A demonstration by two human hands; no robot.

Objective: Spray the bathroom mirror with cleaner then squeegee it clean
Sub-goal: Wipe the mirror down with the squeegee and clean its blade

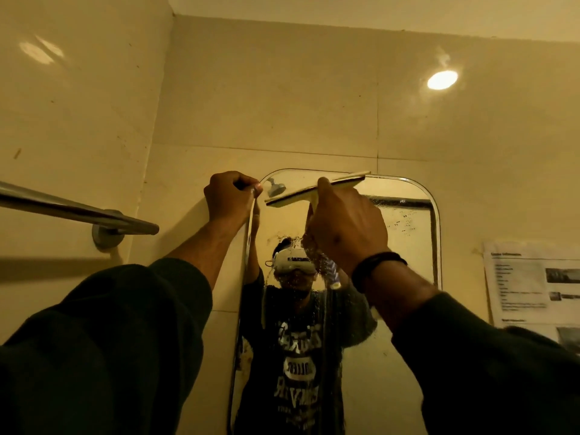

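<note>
A tall mirror [405,309] with rounded corners hangs on the tiled wall, speckled with droplets near its top and middle. My right hand [345,227] grips the handle of a squeegee [301,193], whose pale blade lies tilted against the glass close to the mirror's top edge. My left hand [229,199] is closed around the mirror's upper left corner, fingers curled over the rim. The squeegee's handle is mostly hidden by my right hand. No spray bottle is in view.
A metal towel rail [78,211] juts from the left wall at hand height. A printed paper sheet [533,287] is stuck to the wall right of the mirror. The mirror reflects a person in a dark printed shirt, a shower head and a rail.
</note>
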